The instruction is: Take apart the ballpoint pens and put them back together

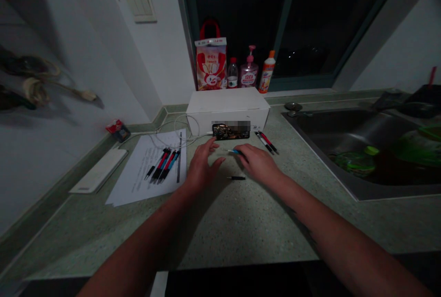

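My left hand point(201, 164) rests on the speckled counter point(241, 223) with its fingers spread and nothing in them. My right hand point(257, 161) lies beside it, fingers curled round a thin blue pen part point(233, 151) that sticks out to the left. A short black pen piece point(236, 178) lies on the counter between and just below the hands. Several red, blue and black pens point(163, 164) lie on a sheet of paper point(144, 182) to the left. A few more pens point(267, 142) lie to the right of a phone point(230, 131).
A white box point(227, 104) stands behind the phone, with a white cable point(179, 131) looping beside it. A bag and bottles point(250, 74) line the windowsill. A steel sink point(361, 150) holding green items fills the right. A flat white slab point(99, 170) lies by the left wall.
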Demonstrator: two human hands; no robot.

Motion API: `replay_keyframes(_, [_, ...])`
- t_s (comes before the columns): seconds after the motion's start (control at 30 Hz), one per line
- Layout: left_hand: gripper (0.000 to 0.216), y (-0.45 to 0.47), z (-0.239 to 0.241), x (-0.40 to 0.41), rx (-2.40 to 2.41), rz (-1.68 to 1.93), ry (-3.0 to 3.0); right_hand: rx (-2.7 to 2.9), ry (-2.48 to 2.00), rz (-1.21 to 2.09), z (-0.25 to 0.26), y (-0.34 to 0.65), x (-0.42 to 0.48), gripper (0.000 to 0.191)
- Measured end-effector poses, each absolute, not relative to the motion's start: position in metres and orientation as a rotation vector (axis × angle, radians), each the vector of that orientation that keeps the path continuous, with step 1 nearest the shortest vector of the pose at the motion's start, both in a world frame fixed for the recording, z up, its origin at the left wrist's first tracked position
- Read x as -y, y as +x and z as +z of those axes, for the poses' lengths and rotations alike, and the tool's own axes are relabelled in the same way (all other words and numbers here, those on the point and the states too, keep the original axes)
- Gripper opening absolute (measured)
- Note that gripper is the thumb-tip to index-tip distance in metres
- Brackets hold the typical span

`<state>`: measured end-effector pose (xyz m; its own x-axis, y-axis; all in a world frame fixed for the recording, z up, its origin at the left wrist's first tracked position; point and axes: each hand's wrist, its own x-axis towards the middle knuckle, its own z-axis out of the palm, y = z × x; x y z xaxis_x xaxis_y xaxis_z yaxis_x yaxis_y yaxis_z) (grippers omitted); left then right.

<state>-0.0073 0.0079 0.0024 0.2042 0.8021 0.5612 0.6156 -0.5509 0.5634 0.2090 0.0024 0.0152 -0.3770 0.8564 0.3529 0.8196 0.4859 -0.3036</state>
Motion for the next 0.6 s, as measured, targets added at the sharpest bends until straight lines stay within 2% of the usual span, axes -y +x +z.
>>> replay_keyframes(0.07, [0.060, -0.006, 0.000, -0.007, -1.384, 1.265, 2.230, 2.162, -1.418, 0.142, 0.015, 0.209, -0.003, 0.036])
replay_keyframes(0.2, [0.031, 0.001, -0.003, 0.001, -1.118, 0.925, 2.506, 2.020, -1.432, 0.179, 0.014, 0.210, -0.005, 0.048])
replay_keyframes(0.3, [0.025, 0.009, -0.001, 0.008, -0.932, 0.624, 2.647, 2.030, -1.418, 0.143, 0.014, 0.212, -0.006, 0.046])
replay_keyframes(0.37, [0.018, 0.013, 0.000, 0.010, -0.878, 0.552, 2.682, 2.081, -1.441, 0.111, 0.014, 0.214, -0.006, 0.047])
replay_keyframes(0.47, [0.010, 0.013, 0.001, 0.010, -0.975, 0.585, 2.631, 2.176, -1.527, 0.052, 0.015, 0.216, -0.006, 0.048])
replay_keyframes(0.6, [0.017, 0.002, 0.001, 0.001, -1.289, 0.851, 2.345, 2.277, -1.583, -0.039, 0.017, 0.218, -0.006, 0.053])
